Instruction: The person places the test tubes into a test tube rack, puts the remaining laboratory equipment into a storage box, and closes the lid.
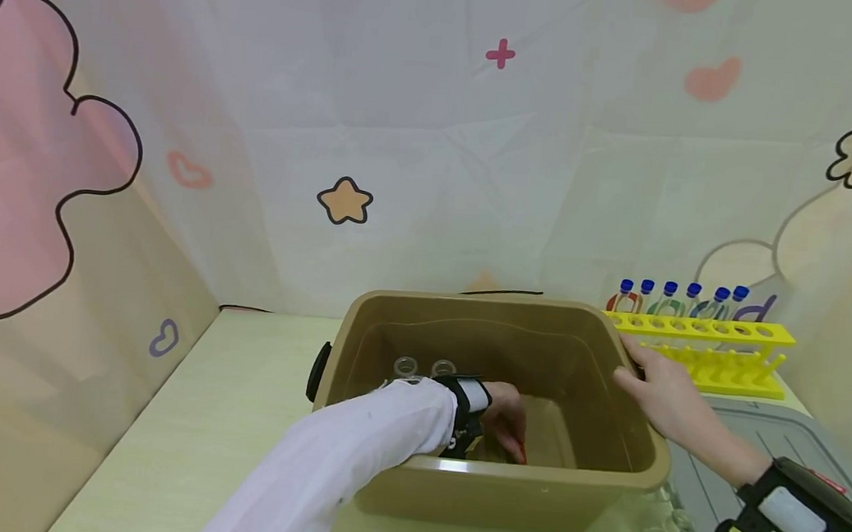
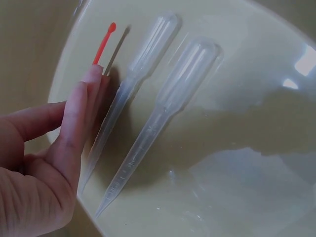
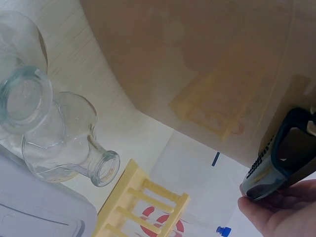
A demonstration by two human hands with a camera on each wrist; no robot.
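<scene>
My left hand (image 1: 506,416) reaches down inside a brown plastic bin (image 1: 502,498). In the left wrist view its fingers hold a thin red stick (image 2: 104,43) with a small rounded end, which sticks out past the fingertips; the rest is hidden by the hand. Beside these fingers two clear plastic droppers (image 2: 154,42) lie side by side on the bin's floor. My right hand (image 1: 665,394) is at the bin's right rim. The right wrist view shows it gripping the bin's dark handle (image 3: 269,170). Two round glass openings (image 1: 406,367) show inside the bin, behind my left wrist.
A yellow rack (image 1: 747,387) with several blue-capped tubes (image 1: 669,298) stands behind the bin's right side. Glass flasks (image 3: 61,143) stand on the table, right of the bin. A grey tray (image 1: 749,425) lies at the right. A patterned curtain (image 1: 434,151) hangs behind.
</scene>
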